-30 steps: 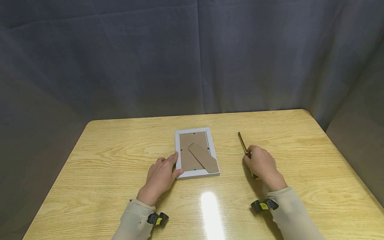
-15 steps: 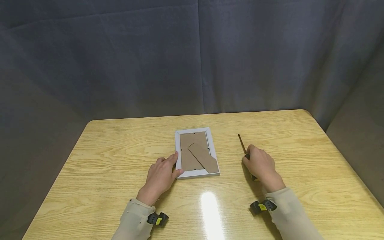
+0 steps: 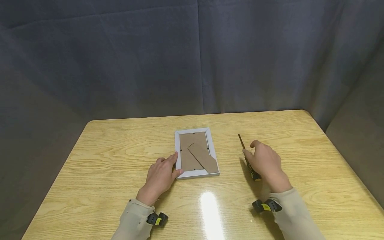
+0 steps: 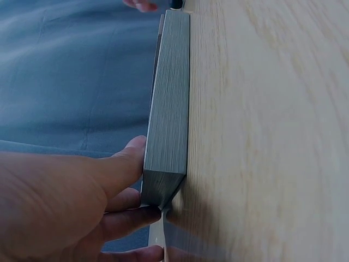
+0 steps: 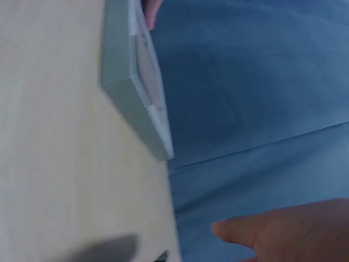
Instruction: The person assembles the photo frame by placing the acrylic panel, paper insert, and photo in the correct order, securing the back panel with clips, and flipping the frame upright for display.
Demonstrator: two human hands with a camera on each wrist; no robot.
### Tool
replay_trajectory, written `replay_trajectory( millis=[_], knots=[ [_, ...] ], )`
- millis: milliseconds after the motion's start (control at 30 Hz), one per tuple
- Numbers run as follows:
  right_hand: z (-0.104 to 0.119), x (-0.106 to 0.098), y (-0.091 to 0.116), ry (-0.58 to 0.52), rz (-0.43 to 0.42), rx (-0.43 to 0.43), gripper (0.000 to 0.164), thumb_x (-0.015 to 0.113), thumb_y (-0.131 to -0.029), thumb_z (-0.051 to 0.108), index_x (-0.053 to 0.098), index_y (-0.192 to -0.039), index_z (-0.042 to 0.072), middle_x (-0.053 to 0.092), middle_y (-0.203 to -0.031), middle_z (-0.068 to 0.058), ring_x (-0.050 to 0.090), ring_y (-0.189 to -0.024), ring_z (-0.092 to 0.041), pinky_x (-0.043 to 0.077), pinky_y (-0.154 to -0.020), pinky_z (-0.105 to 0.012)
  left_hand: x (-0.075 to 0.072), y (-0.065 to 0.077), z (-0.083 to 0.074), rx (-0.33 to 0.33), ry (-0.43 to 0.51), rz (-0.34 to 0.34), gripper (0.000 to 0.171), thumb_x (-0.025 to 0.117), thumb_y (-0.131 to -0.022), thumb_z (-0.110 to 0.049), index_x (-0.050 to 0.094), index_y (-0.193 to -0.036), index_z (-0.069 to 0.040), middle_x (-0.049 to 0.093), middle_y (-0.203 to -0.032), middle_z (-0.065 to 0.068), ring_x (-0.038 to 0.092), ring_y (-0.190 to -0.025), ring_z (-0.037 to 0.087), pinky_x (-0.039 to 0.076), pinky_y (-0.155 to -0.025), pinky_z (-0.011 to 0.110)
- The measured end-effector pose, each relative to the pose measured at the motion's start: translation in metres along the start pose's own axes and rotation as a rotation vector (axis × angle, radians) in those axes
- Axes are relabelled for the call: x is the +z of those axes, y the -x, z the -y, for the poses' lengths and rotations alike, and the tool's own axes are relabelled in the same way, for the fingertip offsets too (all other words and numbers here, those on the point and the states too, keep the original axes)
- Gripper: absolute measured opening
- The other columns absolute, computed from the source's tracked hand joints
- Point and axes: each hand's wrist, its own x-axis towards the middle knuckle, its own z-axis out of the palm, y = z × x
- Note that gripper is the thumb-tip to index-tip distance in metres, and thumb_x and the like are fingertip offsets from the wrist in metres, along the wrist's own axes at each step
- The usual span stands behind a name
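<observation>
A white picture frame [image 3: 214, 143] lies face down, its brown backing board and slanted stand flap on top. My left hand [image 3: 160, 178] grips its near left corner, thumb on the rim and fingertips along the left side; the left wrist view shows the thumb and fingers [image 4: 131, 218] against the frame's edge. To the right of the frame, a screwdriver [image 3: 254, 172] with a dark shaft and a black handle with a yellow end lies on the table. Just over its handle is my right hand [image 3: 266, 161], thumb and index finger spread apart, holding nothing.
Both objects lie on a light wood-grain table [image 3: 126, 143] with rounded far corners. A dark grey curtain [image 3: 150, 66] hangs behind it and along the sides. A bright light reflection shows on the tabletop near the front.
My right hand has let go of the screwdriver and lifted slightly to the right, its thumb and index finger parting. The left hand and the picture frame have stayed put.
</observation>
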Motion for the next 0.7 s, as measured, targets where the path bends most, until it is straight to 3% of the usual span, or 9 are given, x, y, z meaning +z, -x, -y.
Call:
replay_trajectory(
  millis=[167, 267, 700],
  knots=[
    [0.015, -0.007, 0.006, -0.020, -0.009, -0.033, 0.049, 0.052, -0.091, 0.043, 0.058, -0.118, 0.002, 0.062, -0.074, -0.006, 0.052, -0.057, -0.019, 0.040, -0.044, -0.035, 0.000, 0.000, 0.000, 0.005, 0.004, 0.000, 0.067, 0.062, -0.086, -0.040, 0.046, -0.141, -0.005, 0.052, -0.138, 0.012, 0.053, -0.111, 0.037, 0.046, -0.085, 0.049],
    [0.026, -0.004, 0.010, -0.037, -0.009, -0.072, 0.047, 0.053, -0.090, 0.043, 0.060, -0.116, 0.003, 0.061, -0.076, -0.004, 0.052, -0.060, -0.018, 0.041, -0.046, -0.034, -0.001, 0.000, 0.000, 0.001, 0.003, 0.001, 0.067, 0.062, -0.086, -0.040, 0.046, -0.141, -0.005, 0.052, -0.138, 0.012, 0.053, -0.111, 0.036, 0.046, -0.084, 0.049],
    [0.059, 0.041, 0.020, -0.080, 0.032, -0.187, 0.045, 0.059, -0.087, 0.041, 0.069, -0.110, 0.003, 0.069, -0.086, -0.006, 0.057, -0.064, -0.014, 0.048, -0.053, -0.034, -0.002, 0.000, -0.002, -0.025, 0.023, 0.023, 0.067, 0.062, -0.086, -0.040, 0.044, -0.142, -0.007, 0.051, -0.139, 0.010, 0.052, -0.114, 0.035, 0.045, -0.086, 0.050]
  ],
)
